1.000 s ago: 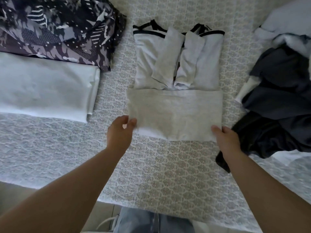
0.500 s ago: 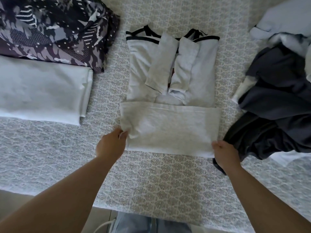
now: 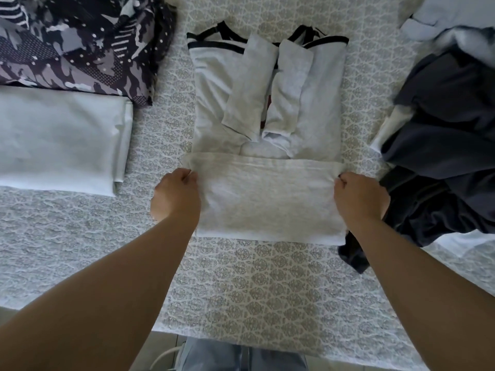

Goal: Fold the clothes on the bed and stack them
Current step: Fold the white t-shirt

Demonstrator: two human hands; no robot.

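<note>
Patterned grey-and-white bedspread [image 3: 257,285] is covering the bed, lying flat under everything; a strip of floor and a person's jeans [image 3: 241,357] are showing at the near edge.

Far left: a dark camouflage-print garment [image 3: 80,41] is lying at the far corner, its near edge overlapping a folded white cloth [image 3: 59,137] that is sitting squared-off just in front of it.

Left hand [image 3: 175,198] is curling its fingers round the left end of the shirt's folded-up bottom panel, knuckles up, thumb side toward the fabric. Grip is closed on the cloth.

Centre: the light grey shirt [image 3: 267,145] is lying on the bedspread with its black-trimmed collar pointing away from the person. Both sleeves are folded inward and lying side by side down the middle of the body, a sliver of dark red showing between them. The lower part of the shirt is doubled up toward the collar, forming a wide band across the near half.

Right hand [image 3: 360,198] is gripping the right end of that same band, fingers curled in, mirroring the other hand.

Far right: a heap of dark navy clothes [image 3: 442,156] is lying rumpled, just beside the shirt's right edge, one dark corner trailing under the right forearm. Pale blue fabric [image 3: 442,17] is bunching at the far right corner above the heap.
</note>
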